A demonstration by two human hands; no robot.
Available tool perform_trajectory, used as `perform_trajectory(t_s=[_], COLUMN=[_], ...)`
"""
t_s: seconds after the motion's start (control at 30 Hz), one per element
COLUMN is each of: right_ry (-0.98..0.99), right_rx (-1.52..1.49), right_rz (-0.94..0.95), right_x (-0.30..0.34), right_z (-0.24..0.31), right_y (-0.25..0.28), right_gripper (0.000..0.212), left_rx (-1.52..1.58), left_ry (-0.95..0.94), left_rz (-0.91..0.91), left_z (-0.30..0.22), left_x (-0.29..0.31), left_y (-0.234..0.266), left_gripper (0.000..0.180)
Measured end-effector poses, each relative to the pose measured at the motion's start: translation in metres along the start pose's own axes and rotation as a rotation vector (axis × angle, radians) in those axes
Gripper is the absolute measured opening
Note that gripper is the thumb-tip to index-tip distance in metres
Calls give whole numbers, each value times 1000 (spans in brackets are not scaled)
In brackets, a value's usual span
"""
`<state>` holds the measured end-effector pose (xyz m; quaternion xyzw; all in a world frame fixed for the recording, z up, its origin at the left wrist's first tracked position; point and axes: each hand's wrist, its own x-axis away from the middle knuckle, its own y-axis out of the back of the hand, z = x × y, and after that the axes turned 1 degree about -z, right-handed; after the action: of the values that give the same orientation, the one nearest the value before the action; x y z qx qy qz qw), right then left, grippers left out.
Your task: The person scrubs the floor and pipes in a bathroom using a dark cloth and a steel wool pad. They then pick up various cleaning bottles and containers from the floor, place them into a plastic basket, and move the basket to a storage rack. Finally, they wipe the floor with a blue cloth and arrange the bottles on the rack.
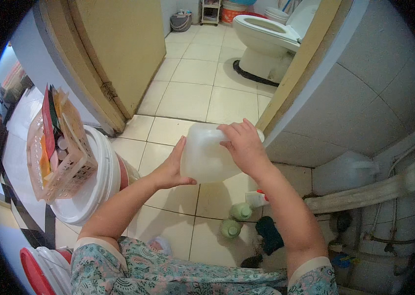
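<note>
Between my two hands is a translucent white plastic jug, held up over the tiled floor and tilted on its side. My left hand presses against its left side, with the thumb under the lower edge and the fingers along the wall. Wrapped over the jug's upper right part is my right hand. A pale round end, perhaps the neck, shows just past the right fingers; most of it is hidden by them.
Below my right forearm stand green bottles, a white bottle with a red top and a dark green object. On the left, a perforated basket sits on a white lidded bucket. A toilet stands beyond the doorway, near an open door.
</note>
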<state>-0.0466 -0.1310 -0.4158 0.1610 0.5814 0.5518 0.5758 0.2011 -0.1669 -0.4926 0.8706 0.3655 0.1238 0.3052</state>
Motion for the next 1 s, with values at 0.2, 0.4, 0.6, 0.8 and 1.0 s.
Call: perform_trajectory(t_s=[0.2,0.4,0.6,0.8,1.0], right_ry=[28,80,52,-28,-127], right_rx=[78,283,509,642,798], right_rz=[10,-209,-264,-223,-281], right_x=[3,14,36,76,109], right_z=[13,22,-26,-74,-144], right_y=[78,156,207,287,343], right_gripper=[36,37,35,40,37], left_rx=[-33,119,325,206,79], left_ry=[-309,-415,-471,-613,-670], left_rz=[-90,-113,-93,-216,-382], left_z=[-37,-89,-157,-228,-299], left_x=[-30,-61,-101,-165,-227], left_y=[2,-34,-85,-146,-198], left_gripper=[134,128,125,120,101])
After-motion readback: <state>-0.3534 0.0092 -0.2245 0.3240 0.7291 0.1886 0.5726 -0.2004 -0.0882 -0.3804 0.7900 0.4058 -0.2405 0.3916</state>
